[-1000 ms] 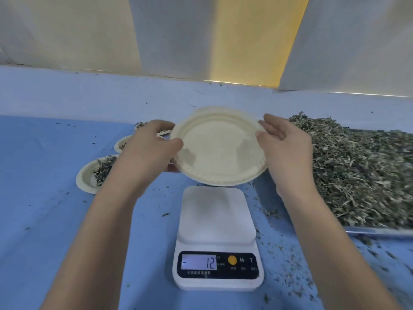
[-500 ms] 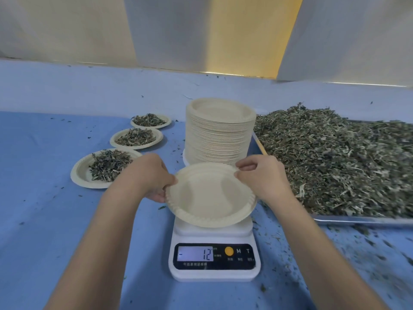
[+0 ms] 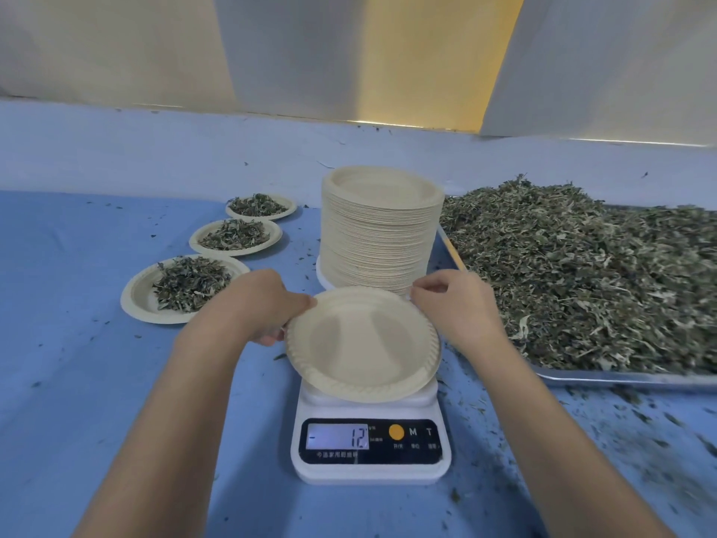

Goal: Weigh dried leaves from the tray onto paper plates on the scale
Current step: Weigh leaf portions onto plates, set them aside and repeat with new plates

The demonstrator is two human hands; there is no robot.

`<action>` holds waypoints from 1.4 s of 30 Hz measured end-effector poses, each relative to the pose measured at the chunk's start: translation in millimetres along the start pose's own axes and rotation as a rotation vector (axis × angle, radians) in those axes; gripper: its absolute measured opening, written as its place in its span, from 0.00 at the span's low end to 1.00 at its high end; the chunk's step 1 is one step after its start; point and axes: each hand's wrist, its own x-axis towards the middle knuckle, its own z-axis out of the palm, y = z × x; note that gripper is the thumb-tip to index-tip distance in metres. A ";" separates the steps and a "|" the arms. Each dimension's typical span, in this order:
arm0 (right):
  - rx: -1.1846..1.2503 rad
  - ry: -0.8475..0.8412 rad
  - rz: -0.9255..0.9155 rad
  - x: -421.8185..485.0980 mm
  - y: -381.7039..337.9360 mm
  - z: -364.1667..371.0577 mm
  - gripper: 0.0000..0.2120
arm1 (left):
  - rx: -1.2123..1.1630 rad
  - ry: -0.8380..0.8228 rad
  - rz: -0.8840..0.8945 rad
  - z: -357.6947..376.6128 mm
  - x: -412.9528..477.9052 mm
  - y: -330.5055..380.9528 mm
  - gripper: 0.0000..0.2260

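Two bare hands, left hand [image 3: 264, 310] and right hand [image 3: 456, 306], pinch opposite rims of an empty cream round paper plate [image 3: 362, 345] at centre frame, on or just above the white digital kitchen scale [image 3: 370, 469] below it, I cannot tell which; it looks feather-light and bendy, best held by its stiffer fluted rim. Beyond it stands a tall stack of matching plates [image 3: 382, 234], crumbly dried green leaves [image 3: 562, 273] heap a shallow metal tray [image 3: 620, 377] at right, and three filled plates [image 3: 134, 300] sit at left on the leaf-flecked blue table cover [image 3: 77, 382], pale wall panels [image 3: 116, 52] behind.
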 end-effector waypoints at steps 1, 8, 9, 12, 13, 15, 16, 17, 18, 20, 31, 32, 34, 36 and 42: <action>0.020 0.035 -0.008 1.1 0.2 -2.5 0.06 | 0.041 0.064 0.042 0.0 0.0 2.5 0.12; -0.132 0.262 0.062 12.7 23.2 -34.3 0.13 | -0.072 0.415 0.452 23.4 -10.9 33.6 0.04; -0.200 0.233 0.073 15.7 30.3 -39.1 0.14 | -0.072 0.383 0.488 31.5 -12.4 39.7 0.04; -0.492 0.024 0.127 25.7 47.2 -49.7 0.17 | -0.069 0.263 0.595 59.6 -15.9 58.1 0.05; -0.604 -0.051 0.147 28.6 50.5 -52.2 0.17 | -0.056 0.233 0.627 68.1 -16.9 64.5 0.06; -0.780 -0.175 0.186 33.6 54.7 -56.8 0.19 | -0.021 0.196 0.673 81.4 -18.3 76.8 0.08; -0.819 -0.233 0.211 36.5 56.6 -58.5 0.21 | -0.016 0.184 0.688 85.9 -18.8 82.3 0.08; -0.827 -0.291 0.236 38.9 59.1 -59.5 0.23 | -0.019 0.176 0.700 89.8 -19.0 87.0 0.08; -0.821 -0.342 0.254 41.0 61.8 -59.7 0.25 | -0.025 0.169 0.710 93.3 -19.3 90.8 0.08; -0.820 -0.399 0.258 42.4 67.1 -58.2 0.26 | -0.038 0.154 0.719 98.8 -19.6 96.4 0.08; -0.728 -0.289 0.034 32.8 66.2 -59.4 0.23 | -0.040 0.148 0.749 106.9 -19.4 101.4 0.09; -0.694 -0.265 0.024 33.3 66.2 -61.2 0.24 | -0.039 0.149 0.750 106.7 -19.8 101.6 0.09; -0.704 -0.179 0.006 34.2 66.2 -61.9 0.23 | -0.045 0.149 0.752 106.9 -20.7 101.6 0.08; -0.800 -0.143 0.029 34.1 65.4 -59.9 0.23 | -0.050 0.142 0.749 107.2 -21.5 101.4 0.09; -0.916 -0.336 0.179 34.1 79.2 -53.1 0.24 | -0.025 0.125 0.742 109.1 -21.5 101.1 0.09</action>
